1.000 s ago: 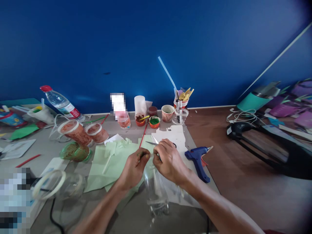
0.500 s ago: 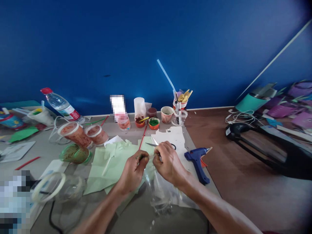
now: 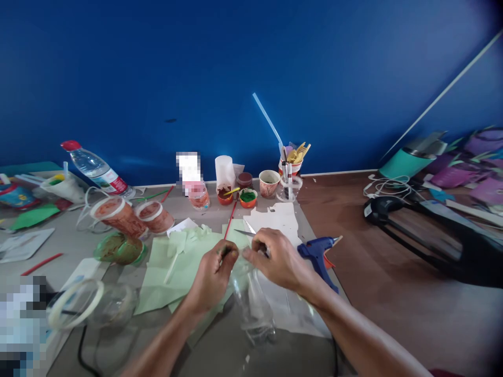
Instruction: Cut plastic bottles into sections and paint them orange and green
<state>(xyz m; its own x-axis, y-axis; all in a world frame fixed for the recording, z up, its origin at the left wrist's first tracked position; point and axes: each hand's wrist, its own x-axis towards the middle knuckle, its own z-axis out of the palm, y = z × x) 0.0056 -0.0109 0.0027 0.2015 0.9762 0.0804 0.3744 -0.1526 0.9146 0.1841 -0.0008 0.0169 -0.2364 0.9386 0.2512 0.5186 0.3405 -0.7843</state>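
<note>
My left hand (image 3: 216, 269) is closed in a pinch, thumb against finger; what sits between the fingertips is too small to make out. Just right of it, my right hand (image 3: 277, 259) has its fingers curled and its thumb reaching toward the left fingertips; whatever it holds is hidden. Below both hands is a clear plastic bottle-like piece (image 3: 255, 314); I cannot tell whether either hand touches it. Scissors (image 3: 244, 232) lie partly covered behind my right hand. Pale green paper (image 3: 157, 283) and white paper (image 3: 288, 214) spread underneath.
A blue glue gun (image 3: 318, 256) lies right of my right hand. Paint cups (image 3: 248, 198) and a cup of wooden cutlery (image 3: 291, 166) stand along the wall. Leftward are reddish-smeared containers (image 3: 120, 217) and a water bottle (image 3: 98, 170). A black frame-like object (image 3: 424, 246) lies far right.
My right hand has shifted slightly right and its fingers have loosened, the thumb now showing more. My left hand stays nearly in place, still pinched.
</note>
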